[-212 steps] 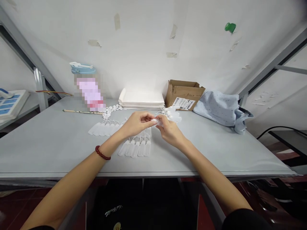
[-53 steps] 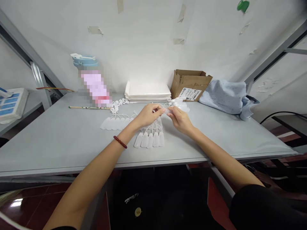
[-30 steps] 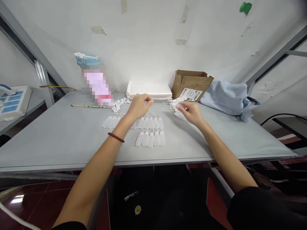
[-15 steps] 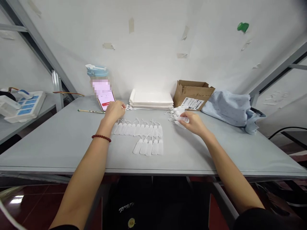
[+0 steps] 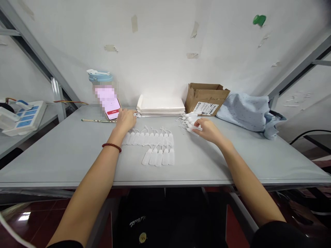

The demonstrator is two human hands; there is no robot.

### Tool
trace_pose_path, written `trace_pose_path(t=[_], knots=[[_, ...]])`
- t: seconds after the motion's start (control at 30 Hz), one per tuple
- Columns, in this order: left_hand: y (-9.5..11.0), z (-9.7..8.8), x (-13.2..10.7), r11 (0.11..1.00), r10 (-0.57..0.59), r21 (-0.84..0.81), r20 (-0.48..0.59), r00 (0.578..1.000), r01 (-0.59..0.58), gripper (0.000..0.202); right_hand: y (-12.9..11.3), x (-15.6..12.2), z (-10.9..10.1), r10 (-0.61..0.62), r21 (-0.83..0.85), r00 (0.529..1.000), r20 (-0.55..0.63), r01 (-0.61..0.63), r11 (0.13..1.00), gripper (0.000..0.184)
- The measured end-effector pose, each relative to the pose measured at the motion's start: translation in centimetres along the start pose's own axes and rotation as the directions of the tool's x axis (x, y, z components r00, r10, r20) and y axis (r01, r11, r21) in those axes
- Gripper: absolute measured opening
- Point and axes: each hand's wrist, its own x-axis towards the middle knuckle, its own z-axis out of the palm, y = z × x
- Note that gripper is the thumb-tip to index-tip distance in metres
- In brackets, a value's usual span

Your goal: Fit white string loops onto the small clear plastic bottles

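Q. Grip of each hand?
A. Left hand [image 5: 126,119]: fingers curled down over the loose white caps [image 5: 134,115] beside the phone [image 5: 113,111]; whether one is pinched cannot be told. Right hand [image 5: 208,130]: fingertips drawn together on a small bottle [image 5: 196,128] at the near edge of the heap of bottles [image 5: 186,119], right of the two laid rows [image 5: 152,139].
Q. Step, and what the next move requires?
A. Judged a pick-up stage, one part per hand. Joining them would call for a fine pinch and both hands meeting at centre.
Q. Legible writing?
A. None. The label [image 5: 206,108] on the cardboard box [image 5: 207,94] is too small to read, and the phone screen is blurred.
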Motion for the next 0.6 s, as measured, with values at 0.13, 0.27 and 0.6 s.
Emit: trace_pose_path(t=[0.13, 0.27, 0.6], knots=[[0.9, 0.5, -0.1, 0.999, -0.023, 0.046, -0.043, 0.999, 0.025, 0.041, 0.0, 0.1, 0.1, 0.024, -0.030, 0.999, -0.026, -0.025, 0.999, 0.014], [1.0, 0.3, -0.3, 0.994, -0.061, 0.088, -0.016, 0.998, 0.062, 0.039, 0.0, 0.0, 0.1, 0.022, -0.009, 1.000, -0.020, -0.022, 1.000, 0.016], [0.8, -0.6, -0.1, 0.993, -0.097, 0.073, 0.046, 0.994, 0.094, 0.030, -0.1, -0.3, -0.1, 0.044, 0.071, 0.997, 0.061, -0.049, 0.996, 0.038]])
